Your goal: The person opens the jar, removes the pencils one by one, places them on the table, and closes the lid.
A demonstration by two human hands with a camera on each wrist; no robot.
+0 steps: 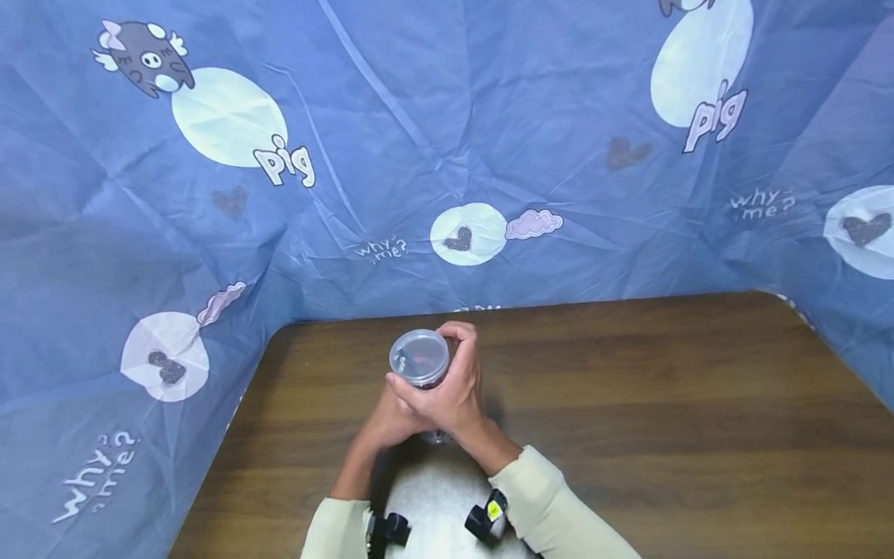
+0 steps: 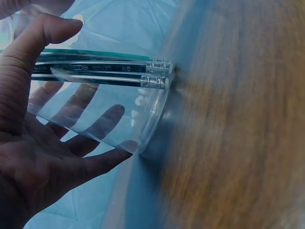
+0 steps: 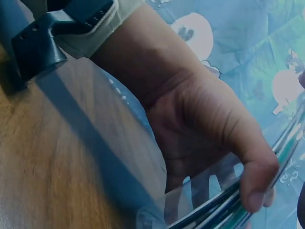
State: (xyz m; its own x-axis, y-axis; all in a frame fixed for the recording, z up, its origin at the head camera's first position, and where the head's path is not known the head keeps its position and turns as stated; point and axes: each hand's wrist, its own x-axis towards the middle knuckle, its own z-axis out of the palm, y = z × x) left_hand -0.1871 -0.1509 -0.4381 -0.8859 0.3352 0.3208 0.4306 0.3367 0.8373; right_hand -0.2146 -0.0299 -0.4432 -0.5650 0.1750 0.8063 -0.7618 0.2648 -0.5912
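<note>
Above the wooden table (image 1: 628, 404), both hands, left (image 1: 387, 419) and right (image 1: 454, 388), clasp a clear pencil jar (image 1: 419, 359)

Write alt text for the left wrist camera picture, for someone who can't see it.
A left hand holds a clear plastic cylindrical jar with its thumb on top and its fingers showing through the wall. Dark pencils with metal-banded ends lie inside, and the jar's base sits by a brown wooden table.

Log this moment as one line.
left hand: holds jar | right hand: holds jar | inside: pencils | under: table
</note>
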